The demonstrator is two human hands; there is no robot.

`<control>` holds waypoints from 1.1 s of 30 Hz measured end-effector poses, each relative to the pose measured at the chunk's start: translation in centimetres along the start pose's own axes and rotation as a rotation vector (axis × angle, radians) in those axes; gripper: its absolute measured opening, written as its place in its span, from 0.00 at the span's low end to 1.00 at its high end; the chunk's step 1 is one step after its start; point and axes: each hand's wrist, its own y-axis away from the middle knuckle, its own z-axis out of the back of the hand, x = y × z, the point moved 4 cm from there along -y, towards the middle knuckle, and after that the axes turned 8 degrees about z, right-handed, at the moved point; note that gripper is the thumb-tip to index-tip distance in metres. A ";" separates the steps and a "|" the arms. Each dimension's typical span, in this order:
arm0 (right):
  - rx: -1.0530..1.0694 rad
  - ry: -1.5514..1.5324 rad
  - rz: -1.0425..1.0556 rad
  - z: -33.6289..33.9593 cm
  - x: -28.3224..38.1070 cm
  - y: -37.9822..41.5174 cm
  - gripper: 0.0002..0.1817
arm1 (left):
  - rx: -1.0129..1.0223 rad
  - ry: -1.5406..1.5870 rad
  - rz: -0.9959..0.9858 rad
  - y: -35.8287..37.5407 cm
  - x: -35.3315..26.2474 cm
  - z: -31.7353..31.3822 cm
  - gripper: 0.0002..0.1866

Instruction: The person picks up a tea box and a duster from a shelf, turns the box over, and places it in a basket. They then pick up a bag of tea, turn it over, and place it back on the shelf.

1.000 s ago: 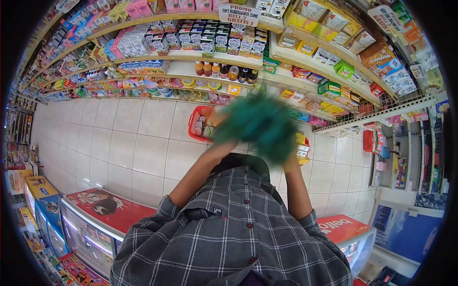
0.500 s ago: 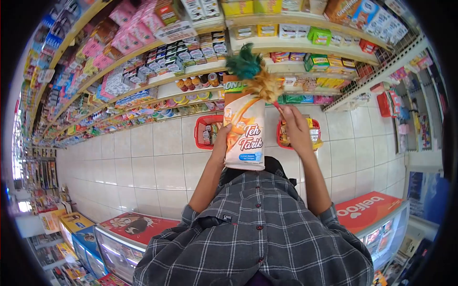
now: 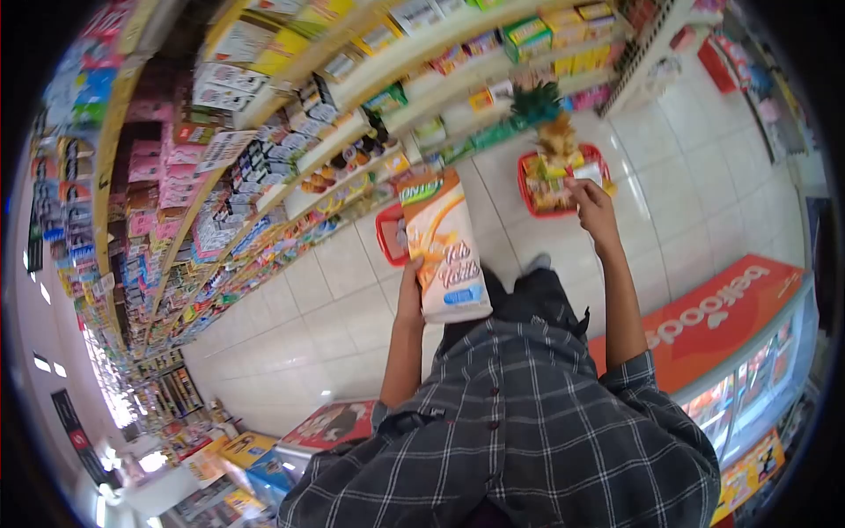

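My left hand [image 3: 411, 289] is closed round the left edge of a large white and orange Teh Tarik drink-mix pack [image 3: 447, 251], held upright in front of my body. Its printed front faces me. Out to the right, my right hand [image 3: 594, 211] pinches the handle of a feather duster [image 3: 556, 139] with teal and tan feathers. The handle is mostly hidden by my fingers. The feathers stand apart from the pack, above a red basket [image 3: 525, 195] filled with packets on the floor. A second red basket [image 3: 385, 236] is partly covered by the pack.
Shelves [image 3: 387, 72] full of boxes, sachets and jars run along the front and left. A red-topped freezer [image 3: 704, 326] stands close on my right, another red-topped freezer [image 3: 333, 426] behind on the left. Pale tiles [image 3: 304, 308] cover the floor between.
The view has turned to the right. My right hand has carried the duster away from the top of the pack, out to the right. My left hand keeps its hold on the pack.
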 end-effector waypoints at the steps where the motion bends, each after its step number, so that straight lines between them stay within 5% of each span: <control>1: 0.032 -0.012 -0.114 -0.4 -0.3 0.9 0.13 | 0.004 -0.021 0.075 -1.1 -0.2 0.1 0.29; 4: -0.005 -0.276 0.107 -4.1 -2.0 2.7 0.18 | 0.099 -0.016 0.204 -2.8 -1.4 -2.1 0.29; 9: 0.208 0.028 0.197 -6.7 4.8 2.7 0.28 | 0.259 -0.451 0.425 -7.6 -5.0 -4.1 0.31; 12: 0.455 0.261 0.550 -8.8 8.7 0.4 0.36 | 0.434 -0.716 0.558 -9.6 -7.6 -7.0 0.31; 15: 0.664 0.319 0.182 -9.5 8.5 -1.7 0.36 | 0.464 -0.859 0.556 -13.5 -8.3 -6.0 0.31; 16: 0.446 0.327 0.361 -9.2 7.0 -2.0 0.35 | 0.422 -0.768 0.592 -12.8 -8.7 -7.0 0.32; 19: -0.101 0.123 0.322 -7.9 2.9 -2.3 0.29 | 0.560 -0.782 0.563 -15.6 -7.7 -6.1 0.32; 20: -0.318 -0.291 0.256 -8.1 0.5 -2.0 0.20 | 0.449 -0.830 0.471 -16.0 -7.4 -6.2 0.32; 22: -0.738 -0.230 0.105 -6.8 -9.0 -1.3 0.16 | 0.436 -0.710 0.389 -18.2 -5.3 -5.8 0.31; 25: -0.931 -0.244 -0.042 -7.6 -21.1 1.8 0.12 | 0.212 -0.578 0.316 -23.6 -1.2 -2.6 0.31; 27: -0.513 0.225 -0.544 -8.2 -28.7 5.8 0.12 | 0.175 -0.460 0.300 -28.4 0.5 0.1 0.30; 29: -0.340 0.467 -0.668 -10.7 -36.5 10.4 0.14 | 0.130 -0.308 0.261 -33.7 2.0 2.7 0.29; 33: -0.012 0.855 -0.732 -15.8 -41.1 13.8 0.15 | 0.056 -0.368 0.141 -43.1 1.2 5.2 0.28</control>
